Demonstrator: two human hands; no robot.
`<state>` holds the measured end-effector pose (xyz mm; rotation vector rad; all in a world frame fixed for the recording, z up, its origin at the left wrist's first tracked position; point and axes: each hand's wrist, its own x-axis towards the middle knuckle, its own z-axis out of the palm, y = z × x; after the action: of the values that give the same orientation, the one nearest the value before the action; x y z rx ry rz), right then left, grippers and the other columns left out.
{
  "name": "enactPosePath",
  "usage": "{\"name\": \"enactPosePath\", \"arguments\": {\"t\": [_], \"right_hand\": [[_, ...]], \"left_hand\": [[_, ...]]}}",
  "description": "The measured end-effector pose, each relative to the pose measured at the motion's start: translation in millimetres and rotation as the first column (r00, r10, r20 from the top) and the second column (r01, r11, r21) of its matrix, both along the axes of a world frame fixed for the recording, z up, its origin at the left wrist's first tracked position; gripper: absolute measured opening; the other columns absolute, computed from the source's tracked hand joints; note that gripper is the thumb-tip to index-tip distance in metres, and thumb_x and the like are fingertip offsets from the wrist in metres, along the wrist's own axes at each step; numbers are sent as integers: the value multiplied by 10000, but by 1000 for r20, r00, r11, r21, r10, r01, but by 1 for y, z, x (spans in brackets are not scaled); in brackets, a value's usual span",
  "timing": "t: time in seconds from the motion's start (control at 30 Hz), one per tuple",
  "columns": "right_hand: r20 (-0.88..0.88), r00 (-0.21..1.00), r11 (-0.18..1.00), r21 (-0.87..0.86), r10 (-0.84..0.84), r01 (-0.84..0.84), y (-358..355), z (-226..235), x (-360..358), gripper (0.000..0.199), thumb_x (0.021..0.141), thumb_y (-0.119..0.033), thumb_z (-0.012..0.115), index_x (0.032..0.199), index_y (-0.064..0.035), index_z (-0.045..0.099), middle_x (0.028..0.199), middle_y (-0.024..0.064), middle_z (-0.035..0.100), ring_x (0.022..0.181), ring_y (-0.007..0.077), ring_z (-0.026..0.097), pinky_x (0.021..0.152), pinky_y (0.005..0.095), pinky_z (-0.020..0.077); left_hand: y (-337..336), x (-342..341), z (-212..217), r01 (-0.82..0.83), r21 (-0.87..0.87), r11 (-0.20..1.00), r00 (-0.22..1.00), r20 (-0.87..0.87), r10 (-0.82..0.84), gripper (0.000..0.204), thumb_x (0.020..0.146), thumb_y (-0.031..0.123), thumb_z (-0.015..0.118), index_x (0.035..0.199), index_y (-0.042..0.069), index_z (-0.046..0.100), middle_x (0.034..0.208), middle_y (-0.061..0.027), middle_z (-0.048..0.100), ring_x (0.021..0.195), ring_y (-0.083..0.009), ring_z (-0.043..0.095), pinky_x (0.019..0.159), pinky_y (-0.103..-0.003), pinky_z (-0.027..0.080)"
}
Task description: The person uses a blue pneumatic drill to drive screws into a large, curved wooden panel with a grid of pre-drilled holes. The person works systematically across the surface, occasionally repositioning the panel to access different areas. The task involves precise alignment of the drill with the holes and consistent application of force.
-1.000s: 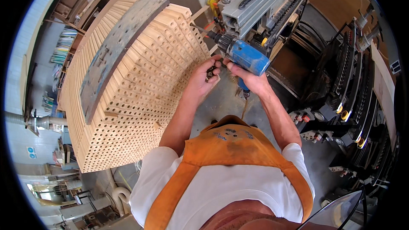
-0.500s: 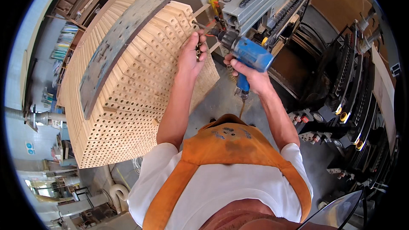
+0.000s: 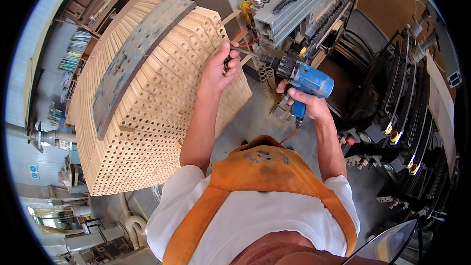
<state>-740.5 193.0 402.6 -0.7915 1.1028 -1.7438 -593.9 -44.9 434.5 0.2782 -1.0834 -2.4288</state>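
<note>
My right hand point(image 3: 309, 102) is wrapped round the handle of a blue air drill point(image 3: 313, 81), with a hose at the handle's base. Its long thin bit point(image 3: 249, 53) points left, its end close to the fingertips of my left hand point(image 3: 216, 72). That hand is curled round several small brass-coloured threaded inserts point(image 3: 226, 64), partly hidden by the fingers. It is at the right edge of a big stack of light wooden pieces point(image 3: 162, 99), whose facing ends are full of round holes. Several holes near the top right corner look dark or metal-lined.
A worn, curved dark board point(image 3: 128, 59) lies across the stack's top. Beyond my hands stands a machine with a grey metal beam point(image 3: 287, 12); a coiled air hose point(image 3: 267, 82) hangs beneath. Black machinery point(image 3: 392, 103) lines the right side. Shelves point(image 3: 95, 0) are far left.
The air drill has moved right and toward me, and its bit has come away from the stack's holes. My left hand stays nearly in place, fingers now near the bit's end.
</note>
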Motion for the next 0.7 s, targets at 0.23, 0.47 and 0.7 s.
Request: {"name": "enactPosePath", "arguments": {"t": [0.23,0.47,0.7], "right_hand": [[-353,919,985,-70,-174,160,-10,-3,21,261,847,-184,697,1071,-59,653,968,36,680,805,111,593,684,264,480],[-128,986,994,-36,-105,101,-47,20,22,204,873,-99,650,1073,-57,647,993,38,676,863,110,609,681,264,493],[-119,984,990,-55,-132,126,-61,35,24,165,850,-117,665,993,-35,652,900,47,671,710,107,555,638,261,461]], "left_hand": [[3,-16,18,-181,-171,968,957,196,214,284,976,308,522,1070,42,545,750,14,502,587,-62,452,411,-172,324],[1,-30,32,-283,16,959,959,-30,283,303,980,295,509,1175,66,544,772,25,501,619,-65,455,418,-176,324],[5,-29,24,-274,34,961,962,12,273,255,971,271,520,1133,75,538,774,23,502,599,-68,448,415,-173,320]]}}
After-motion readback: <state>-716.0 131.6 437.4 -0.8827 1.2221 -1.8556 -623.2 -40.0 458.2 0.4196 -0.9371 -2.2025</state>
